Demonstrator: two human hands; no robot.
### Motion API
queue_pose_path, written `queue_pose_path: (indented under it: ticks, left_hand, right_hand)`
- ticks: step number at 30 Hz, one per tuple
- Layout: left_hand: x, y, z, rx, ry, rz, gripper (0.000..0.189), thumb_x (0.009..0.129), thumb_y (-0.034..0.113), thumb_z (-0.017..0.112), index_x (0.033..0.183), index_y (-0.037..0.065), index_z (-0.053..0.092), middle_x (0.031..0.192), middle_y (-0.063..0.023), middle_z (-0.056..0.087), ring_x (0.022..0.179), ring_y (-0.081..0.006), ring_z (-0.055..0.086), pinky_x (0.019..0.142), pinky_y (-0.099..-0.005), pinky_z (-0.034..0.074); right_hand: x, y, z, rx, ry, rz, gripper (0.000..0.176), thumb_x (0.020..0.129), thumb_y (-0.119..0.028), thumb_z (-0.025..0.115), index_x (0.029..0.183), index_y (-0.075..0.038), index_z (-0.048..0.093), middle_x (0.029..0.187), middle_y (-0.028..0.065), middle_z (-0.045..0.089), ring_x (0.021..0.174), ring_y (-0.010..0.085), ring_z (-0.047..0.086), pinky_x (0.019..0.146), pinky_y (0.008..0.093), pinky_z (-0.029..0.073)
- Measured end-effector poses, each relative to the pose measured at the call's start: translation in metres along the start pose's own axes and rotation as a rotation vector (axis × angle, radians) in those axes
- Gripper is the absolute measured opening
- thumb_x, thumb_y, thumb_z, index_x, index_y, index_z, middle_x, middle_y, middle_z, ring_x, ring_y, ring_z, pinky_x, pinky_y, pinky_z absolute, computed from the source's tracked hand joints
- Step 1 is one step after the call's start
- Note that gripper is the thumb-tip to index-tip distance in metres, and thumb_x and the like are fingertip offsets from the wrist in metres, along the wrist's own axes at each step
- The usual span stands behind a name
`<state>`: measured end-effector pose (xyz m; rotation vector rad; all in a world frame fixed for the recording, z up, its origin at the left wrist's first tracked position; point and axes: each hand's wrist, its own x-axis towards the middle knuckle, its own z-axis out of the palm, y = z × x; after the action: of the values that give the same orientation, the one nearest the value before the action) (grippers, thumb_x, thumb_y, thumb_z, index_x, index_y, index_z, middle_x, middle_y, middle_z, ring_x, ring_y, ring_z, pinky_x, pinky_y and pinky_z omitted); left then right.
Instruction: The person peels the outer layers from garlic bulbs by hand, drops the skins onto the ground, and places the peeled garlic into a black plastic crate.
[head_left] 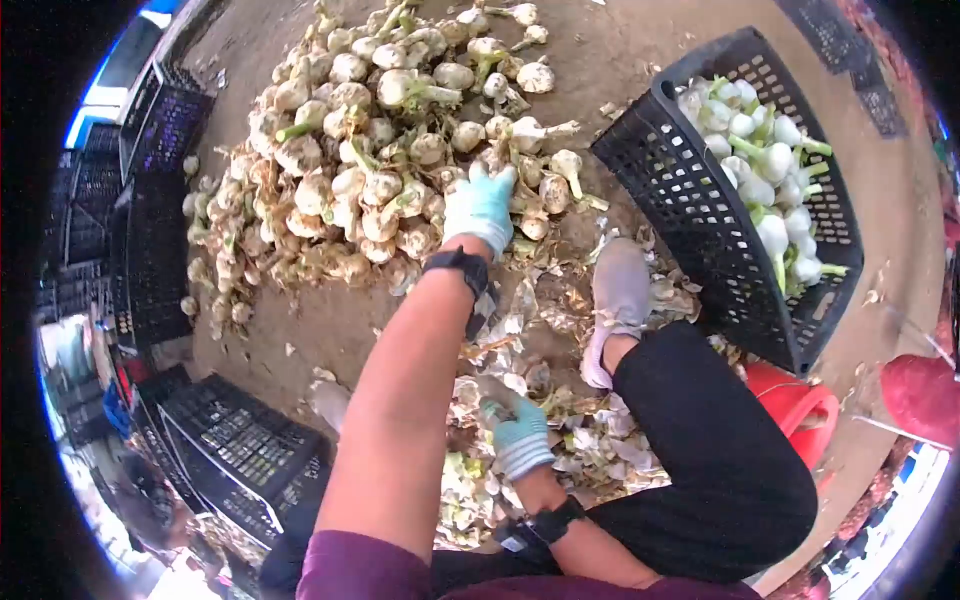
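Observation:
My left hand [480,208], in a pale green glove, reaches onto the heap of garlic bulbs [350,185]. Its fingers are apart against the bulbs at the heap's near right side, and no bulb is clearly gripped. Lower down, my right hand [518,432], gloved alike, is over the peeled skins [610,455] between my legs. Its fingertips look dirty and blend into the litter, so what they hold, if anything, is unclear. The heaped bulbs are soil-stained, some with cut stems.
A tilted black crate [690,225] with cleaned white bulbs [770,160] stands at the right. Behind my knee is a red plastic object [790,400]. Black crates [235,435] are at the left. My shoe [621,285] lies between heap and crate.

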<state>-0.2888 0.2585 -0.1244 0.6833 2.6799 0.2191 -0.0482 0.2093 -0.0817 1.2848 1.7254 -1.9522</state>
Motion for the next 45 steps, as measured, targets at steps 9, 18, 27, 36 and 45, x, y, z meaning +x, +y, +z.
queue_pose_path:
  ticks: [9,18,27,36,45]
  left_hand:
    - [-0.182,-0.031,-0.040,-0.524,0.106,-0.123,0.056,0.058,0.015,0.066,0.110,0.006,0.047,0.096,-0.0143,0.055,0.089,-0.0255,0.053,0.080,-0.0309,0.042]
    - [-0.329,-0.034,-0.035,-0.589,0.188,-0.142,0.068,0.052,0.018,0.070,0.114,0.002,0.044,0.104,-0.0166,0.050,0.098,-0.0262,0.049,0.085,-0.0301,0.039]
    - [-0.389,-0.065,-0.046,-1.638,-0.073,-0.274,0.073,0.056,0.013,0.070,0.119,-0.006,0.038,0.111,-0.0098,0.048,0.094,-0.0142,0.050,0.080,-0.0260,0.042]
    - [-0.400,-0.069,-0.021,-2.759,-0.190,-0.113,0.066,0.075,0.039,0.057,0.124,0.003,0.031,0.110,-0.0149,0.048,0.092,-0.0253,0.053,0.059,-0.0383,0.051]
    - [-0.391,-0.055,-0.021,-2.396,0.539,-0.235,0.045,0.082,0.032,0.047,0.114,0.001,0.042,0.108,-0.0107,0.051,0.100,-0.0215,0.048,0.088,-0.0333,0.038]
  right_hand:
    - [0.010,-0.024,-0.005,1.249,0.121,0.256,0.019,0.083,-0.013,0.051,0.096,-0.001,0.055,0.075,0.0017,0.055,0.064,0.0092,0.047,0.057,0.0202,0.041]
    - [-0.038,-0.002,0.003,-0.322,-0.404,-0.323,0.019,0.080,-0.016,0.047,0.080,0.001,0.053,0.085,0.0176,0.054,0.076,0.0250,0.052,0.067,0.0326,0.043]
    - [-0.101,-0.032,0.011,-0.768,-0.474,-0.639,0.026,0.078,-0.022,0.051,0.089,0.000,0.057,0.078,0.0208,0.057,0.073,0.0349,0.054,0.066,0.0376,0.042]
    - [-0.116,-0.028,0.021,-0.552,-0.334,-0.930,0.014,0.074,-0.007,0.050,0.082,0.003,0.056,0.070,0.0166,0.056,0.063,0.0288,0.052,0.059,0.0337,0.041]
    - [-0.119,-0.028,0.021,-0.436,-0.346,-0.720,0.018,0.074,-0.006,0.049,0.087,0.003,0.057,0.072,0.0120,0.058,0.062,0.0167,0.051,0.059,0.0287,0.042]
